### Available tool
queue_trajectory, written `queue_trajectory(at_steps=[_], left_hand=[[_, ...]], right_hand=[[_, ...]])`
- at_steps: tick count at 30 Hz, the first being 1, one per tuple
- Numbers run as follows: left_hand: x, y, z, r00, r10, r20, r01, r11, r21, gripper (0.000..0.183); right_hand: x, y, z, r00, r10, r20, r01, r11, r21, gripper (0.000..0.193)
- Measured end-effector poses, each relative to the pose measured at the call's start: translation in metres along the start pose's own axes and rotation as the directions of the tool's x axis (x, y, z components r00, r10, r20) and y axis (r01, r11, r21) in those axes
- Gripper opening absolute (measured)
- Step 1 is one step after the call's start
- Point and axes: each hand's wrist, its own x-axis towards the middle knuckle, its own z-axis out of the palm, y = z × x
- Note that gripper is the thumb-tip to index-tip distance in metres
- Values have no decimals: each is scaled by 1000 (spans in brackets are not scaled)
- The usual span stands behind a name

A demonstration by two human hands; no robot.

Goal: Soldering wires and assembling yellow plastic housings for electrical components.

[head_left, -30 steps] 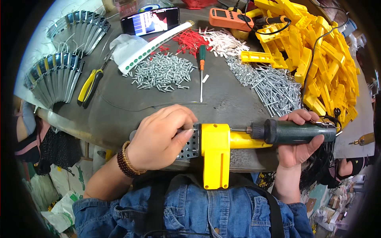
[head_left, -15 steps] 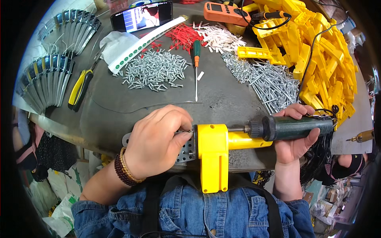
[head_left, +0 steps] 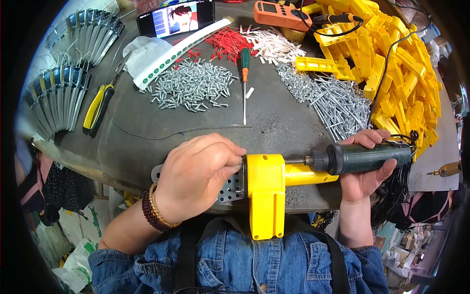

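A yellow plastic housing [head_left: 266, 196] with a handle-like tube [head_left: 308, 174] pointing right lies at the table's front edge, in front of my body. A perforated metal plate [head_left: 230, 190] sits against its left side. My left hand [head_left: 193, 179] lies over the plate, thumb and index finger pinched together at its upper corner beside the housing; what they pinch is hidden. My right hand [head_left: 364, 166] is wrapped from below round a dark electric screwdriver [head_left: 369, 158]. Its bit [head_left: 295, 160] points left and meets the housing's right side near the top.
Behind lie piles of short screws [head_left: 193, 84], long screws [head_left: 339, 105], nuts [head_left: 293, 81], red leads [head_left: 230, 43] and white strips [head_left: 274, 45]. A screwdriver [head_left: 245, 83], pliers [head_left: 99, 109], a phone [head_left: 176, 19], an orange meter [head_left: 281, 13] and yellow parts [head_left: 399, 68] surround them.
The left fingertips have shifted slightly at the plate's corner and still pinch. Housing and electric screwdriver sit a touch further right in view. The phone's picture has changed.
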Motion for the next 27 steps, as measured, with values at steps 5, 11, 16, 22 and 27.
queue_trajectory(at_steps=[5, 11, 16, 22, 27], left_hand=[[0, -2, -1, 1000, 9, -22, -8, 1000, 22, 13], [-5, 7, -15, 999, 39, -12, -38, 997, 70, 14], [-39, -38, -116, 881, -75, -467, 400, 644, 652, 24], [-89, -74, -157, 798, -123, -590, 555, 533, 639, 24], [-70, -45, -188, 691, 129, -711, 339, 811, 477, 20]], right_hand=[[3, 0, -5, 998, -15, 61, 17, 999, -30, 54], [0, -1, 2, 999, -13, 44, 15, 999, -52, 59], [-9, -5, -12, 992, -74, 99, 78, 997, -28, 61], [-6, 1, -15, 992, -29, 124, 28, 1000, 9, 60], [-7, 1, -17, 996, -29, 88, 31, 999, -27, 57]])
